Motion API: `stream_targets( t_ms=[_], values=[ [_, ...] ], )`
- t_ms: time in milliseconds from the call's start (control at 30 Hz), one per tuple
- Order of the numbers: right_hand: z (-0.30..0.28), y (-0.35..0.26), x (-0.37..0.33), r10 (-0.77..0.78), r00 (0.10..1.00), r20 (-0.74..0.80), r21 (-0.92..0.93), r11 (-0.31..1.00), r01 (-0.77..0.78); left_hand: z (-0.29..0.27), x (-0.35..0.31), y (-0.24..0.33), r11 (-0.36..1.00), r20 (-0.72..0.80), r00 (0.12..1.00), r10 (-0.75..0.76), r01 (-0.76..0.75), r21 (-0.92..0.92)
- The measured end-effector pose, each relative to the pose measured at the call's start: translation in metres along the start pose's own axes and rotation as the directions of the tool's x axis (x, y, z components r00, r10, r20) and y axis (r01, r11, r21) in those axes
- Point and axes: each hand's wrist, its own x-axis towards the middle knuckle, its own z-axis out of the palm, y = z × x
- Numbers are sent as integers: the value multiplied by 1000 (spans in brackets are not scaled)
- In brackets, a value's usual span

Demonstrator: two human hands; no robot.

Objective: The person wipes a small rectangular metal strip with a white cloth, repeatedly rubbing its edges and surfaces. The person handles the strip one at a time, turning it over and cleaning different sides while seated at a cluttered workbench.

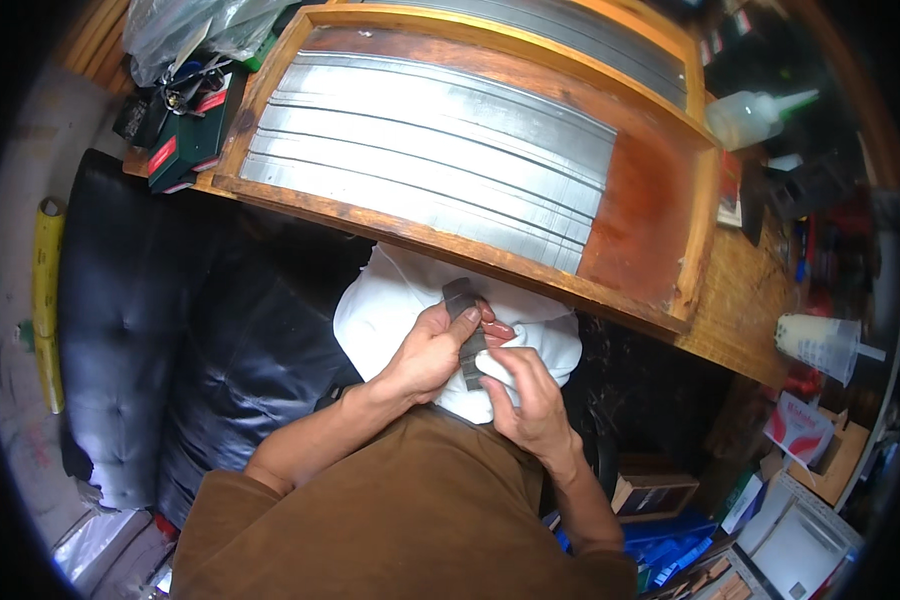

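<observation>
My left hand point(425, 350) grips a thin dark grey flat strip point(458, 293) above my lap, its thumb lying across the strip's face. The strip slants, its far end sticking out past the fingers. My right hand point(535, 405) pinches a small white pad or folded cloth point(496, 369) against the strip's near part. Under both hands, a white cloth point(375, 310) is spread over my lap. Just beyond stands a wood-framed tray point(420, 240) on the table, holding rows of silvery grey strips point(420, 150) packed side by side; its right part shows bare reddish-brown wood.
A second framed tray point(660, 45) lies behind the first. Dark green boxes point(185, 140) and clear plastic bags point(185, 35) crowd the left. On the right are a squeeze bottle point(745, 120), a plastic cup point(818, 340) and cartons point(802, 430). A black padded seat point(210, 300) stands left of me.
</observation>
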Motion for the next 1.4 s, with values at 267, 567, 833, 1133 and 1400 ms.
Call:
stream_targets(
  t_ms=[267,567,833,1133,1400],
  values=[
    [-11,4,8,-243,964,-110,-184,958,220,0,0,-2,999,-28,999,-25,24,-49],
    [0,-1,13,-154,971,181,-270,942,200,16,-2,-3,987,-81,992,92,-80,139],
    [-5,9,19,-270,931,245,-126,944,306,7,3,-17,986,-72,993,94,-83,141],
    [5,19,5,-27,998,49,35,999,25,2,7,-31,907,-91,969,229,-178,382],
    [-10,5,14,-201,960,196,41,980,197,4,8,-24,973,-89,991,103,-82,218]
  ],
)
